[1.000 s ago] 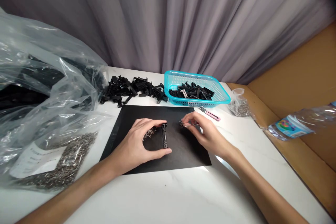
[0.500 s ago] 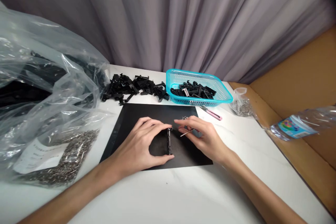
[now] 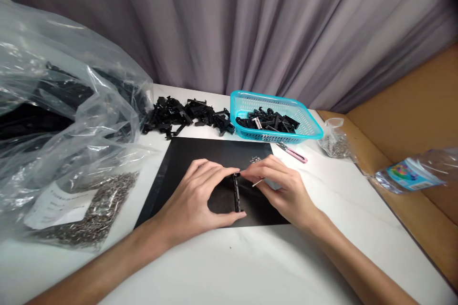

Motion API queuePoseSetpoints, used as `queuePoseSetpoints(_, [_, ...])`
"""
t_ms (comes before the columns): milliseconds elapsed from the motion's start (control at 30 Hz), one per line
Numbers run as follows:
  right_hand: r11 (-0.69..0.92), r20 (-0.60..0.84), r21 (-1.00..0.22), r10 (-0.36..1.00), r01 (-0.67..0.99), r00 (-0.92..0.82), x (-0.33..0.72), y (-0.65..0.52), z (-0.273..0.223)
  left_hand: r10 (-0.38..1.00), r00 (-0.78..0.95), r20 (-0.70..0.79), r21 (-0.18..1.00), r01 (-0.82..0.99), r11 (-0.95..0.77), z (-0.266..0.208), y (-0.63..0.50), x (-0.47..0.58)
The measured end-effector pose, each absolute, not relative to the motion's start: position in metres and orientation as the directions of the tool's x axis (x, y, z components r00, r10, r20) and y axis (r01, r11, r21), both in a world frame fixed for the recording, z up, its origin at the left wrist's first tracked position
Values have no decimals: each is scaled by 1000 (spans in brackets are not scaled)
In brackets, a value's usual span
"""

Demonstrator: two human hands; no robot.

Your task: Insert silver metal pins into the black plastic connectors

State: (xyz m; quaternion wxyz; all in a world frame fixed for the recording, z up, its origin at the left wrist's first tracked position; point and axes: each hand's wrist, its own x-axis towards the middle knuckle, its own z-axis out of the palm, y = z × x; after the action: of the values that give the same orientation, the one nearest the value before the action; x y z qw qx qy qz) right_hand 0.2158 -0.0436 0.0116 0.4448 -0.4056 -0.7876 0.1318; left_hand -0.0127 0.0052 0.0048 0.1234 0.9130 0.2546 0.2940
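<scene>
My left hand (image 3: 200, 195) grips a narrow black plastic part (image 3: 236, 194) by its two ends, thumb at the near end and fingers at the far end. It is held over a black mat (image 3: 193, 150). My right hand (image 3: 282, 186) is closed around a thin metal rod (image 3: 258, 182), whose tip points to the left. Its index fingertip is at the far end of the black part. Whether those fingertips also pinch something small cannot be made out. Several small silver pieces (image 3: 255, 159) lie on the mat just beyond my right hand.
A blue basket (image 3: 311, 131) of black parts stands at the back, beside a pile of black parts (image 3: 186, 114). Pink-handled snips (image 3: 296, 154) lie before it. Left are clear bags, one with metal pieces (image 3: 103, 209). Right are a small bag (image 3: 336, 140), a bottle (image 3: 411, 174) and cardboard (image 3: 411, 100).
My right fingertips have come up to the far end of the black part, closing the gap. The part now leans slightly. The whole view has shifted a little.
</scene>
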Motion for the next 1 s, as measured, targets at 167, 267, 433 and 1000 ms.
queuePoseSetpoints(167, [561,564,-637,807,529,-177,212,-46,14,554,674,488,391,398,-830,5,4,-12])
queuePoseSetpoints(267, [538,543,-649,823,539,-167,212,-47,15,560,668,491,404,394,-825,5,2,-12])
queuePoseSetpoints(433, [539,532,-642,825,545,-188,210,-48,16,544,667,509,407,369,-835,5,1,-11])
queuePoseSetpoints(1000, [433,475,-811,880,393,12,190,-50,0,556,663,501,427,369,-825,4,1,-11])
